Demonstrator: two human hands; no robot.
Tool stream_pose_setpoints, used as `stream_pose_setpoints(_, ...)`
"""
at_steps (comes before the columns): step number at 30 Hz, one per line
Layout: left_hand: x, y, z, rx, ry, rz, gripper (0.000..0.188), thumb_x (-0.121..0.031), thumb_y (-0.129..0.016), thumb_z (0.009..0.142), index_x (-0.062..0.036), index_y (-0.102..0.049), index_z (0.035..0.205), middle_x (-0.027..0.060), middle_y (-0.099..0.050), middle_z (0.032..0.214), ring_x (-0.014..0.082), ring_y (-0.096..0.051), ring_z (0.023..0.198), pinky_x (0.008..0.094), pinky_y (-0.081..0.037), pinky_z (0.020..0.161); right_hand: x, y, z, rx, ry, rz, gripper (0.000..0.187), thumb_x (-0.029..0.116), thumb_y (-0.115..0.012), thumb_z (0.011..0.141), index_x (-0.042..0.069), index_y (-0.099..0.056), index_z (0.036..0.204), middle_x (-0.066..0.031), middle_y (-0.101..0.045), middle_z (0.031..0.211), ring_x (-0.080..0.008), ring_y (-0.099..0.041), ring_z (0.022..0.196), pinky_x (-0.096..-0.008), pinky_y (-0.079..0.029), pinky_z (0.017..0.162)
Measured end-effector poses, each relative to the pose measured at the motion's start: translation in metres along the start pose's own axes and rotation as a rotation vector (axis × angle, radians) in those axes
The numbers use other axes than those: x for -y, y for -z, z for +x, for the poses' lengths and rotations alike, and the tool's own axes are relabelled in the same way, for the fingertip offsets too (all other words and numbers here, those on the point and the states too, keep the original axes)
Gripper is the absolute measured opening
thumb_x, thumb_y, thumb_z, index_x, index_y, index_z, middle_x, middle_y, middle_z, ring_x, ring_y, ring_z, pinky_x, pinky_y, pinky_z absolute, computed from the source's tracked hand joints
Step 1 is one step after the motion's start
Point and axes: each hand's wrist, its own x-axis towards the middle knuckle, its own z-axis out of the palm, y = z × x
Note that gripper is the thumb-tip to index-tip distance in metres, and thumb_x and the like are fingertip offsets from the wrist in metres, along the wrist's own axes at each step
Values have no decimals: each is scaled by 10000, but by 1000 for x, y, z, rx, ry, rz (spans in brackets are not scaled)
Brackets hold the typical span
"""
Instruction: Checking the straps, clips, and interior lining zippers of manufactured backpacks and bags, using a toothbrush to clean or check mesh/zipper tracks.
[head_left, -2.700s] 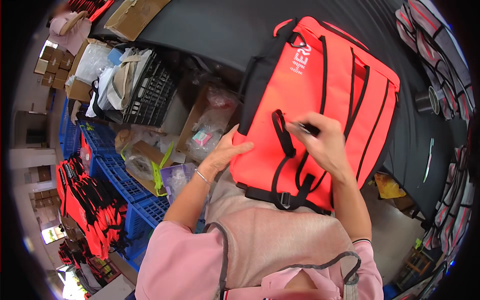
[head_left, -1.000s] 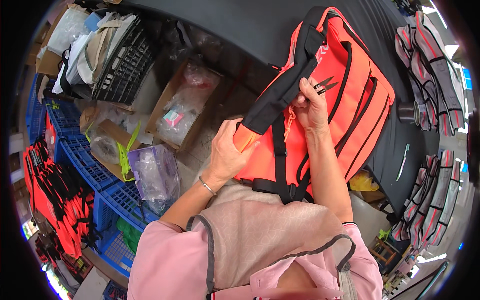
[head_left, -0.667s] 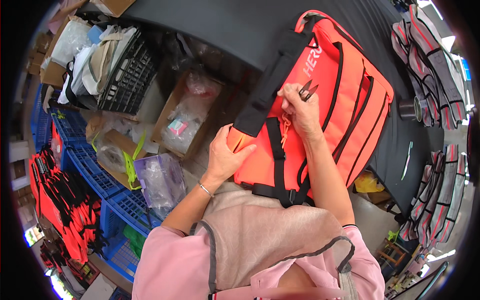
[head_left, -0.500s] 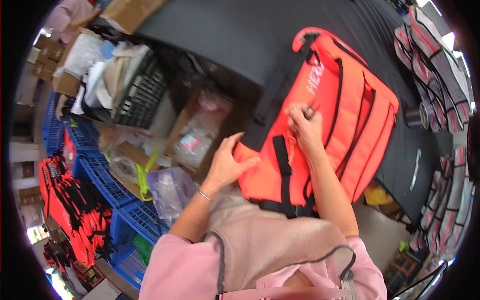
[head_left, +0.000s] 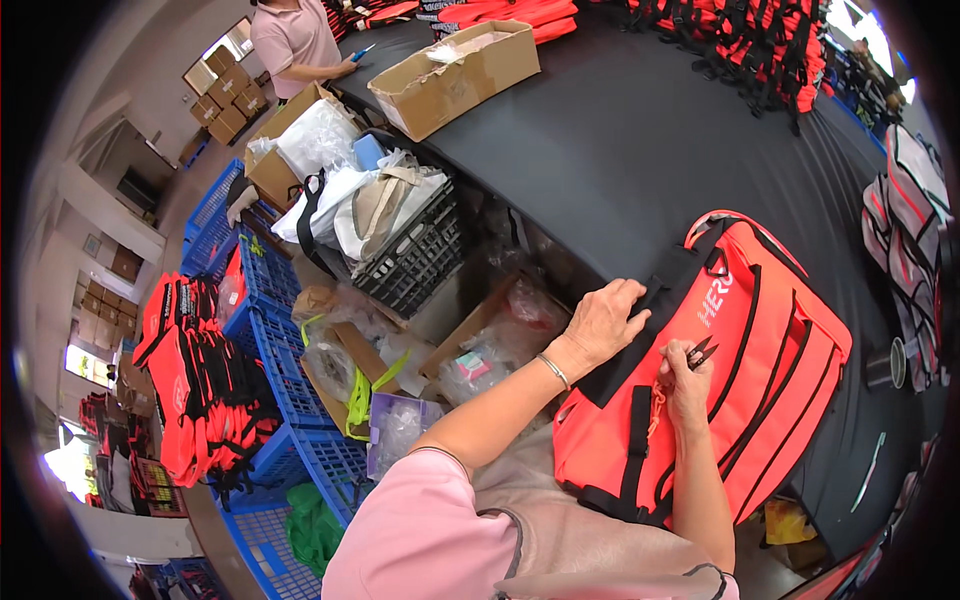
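Observation:
A bright orange-red backpack (head_left: 765,350) with black trim lies on the black-covered table, tilted in front of me. My right hand (head_left: 688,385) is closed around small dark thread snips (head_left: 703,350), their pointed blades sticking up over the bag's front. Close by that hand, an orange cord (head_left: 656,415) hangs beside a black webbing strap (head_left: 638,440). At the bag's left side, my left hand (head_left: 605,322) reaches onto the black panel (head_left: 640,350), its fingers bent but apart and the fingertips touching black material near the table edge.
A long cardboard box (head_left: 455,85) stands on the black table (head_left: 600,130). To the left are a black crate (head_left: 415,250) of wrapped material, blue plastic crates (head_left: 300,365) and a pile of orange-black bags (head_left: 200,380). Grey bags (head_left: 905,240) hang at right. Another person (head_left: 297,45) stands far left.
My view has swung, so the backpack sits lower and further right. The left hand has moved from the bag's near corner up along its black side. The right hand still grips the snips.

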Motion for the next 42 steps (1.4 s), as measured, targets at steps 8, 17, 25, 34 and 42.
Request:
stream_pose_setpoints(8, 38, 1, 12, 283, 486, -629, 194, -184, -722, 880, 5, -702, 921, 29, -695, 776, 107, -653, 693, 267, -548, 642, 1, -1, 7, -16, -13, -15, 210, 202, -626, 962, 37, -629, 832, 23, -529, 596, -54, -397, 461, -222, -323, 449)
stream_pose_setpoints(17, 47, -28, -17, 301, 777, -1503, 209, -175, -699, 907, -8, -664, 1028, 65, -693, 908, 150, -671, 778, 281, -561, 705, -1, -1, -1, -4, -6, 4, 226, 215, -629, 962, 28, -626, 836, 21, -512, 583, -52, -391, 464, -220, -301, 446)
stream_pose_setpoints(25, 43, -23, -20, 208, 600, -1452, 210, -185, -649, 942, -11, -658, 1059, 51, -688, 917, 124, -641, 798, 265, -517, 716, 26, -41, 25, -92, -45, -378, 293, 254, -748, 841, 53, -612, 678, 46, -528, 599, -40, -433, 542, -231, -328, 486)
stream_pose_setpoints(34, 15, 11, -75, 17, 627, -799, 378, -212, -796, 828, 14, -647, 1092, 32, -677, 889, 95, -625, 822, 237, -518, 766, 10, -43, 25, -178, -45, -570, 327, 261, -784, 803, 30, -603, 657, 31, -507, 561, -56, -438, 541, -269, -381, 500)
stream_pose_setpoints(42, 18, 2, -72, 52, 687, -757, 275, -174, -702, 895, 35, -664, 1069, 15, -655, 899, 77, -568, 778, 233, -461, 704, -3, -43, 21, -69, -40, -366, 222, 187, -733, 849, 16, -627, 756, 38, -538, 664, -45, -469, 620, -247, -379, 534)
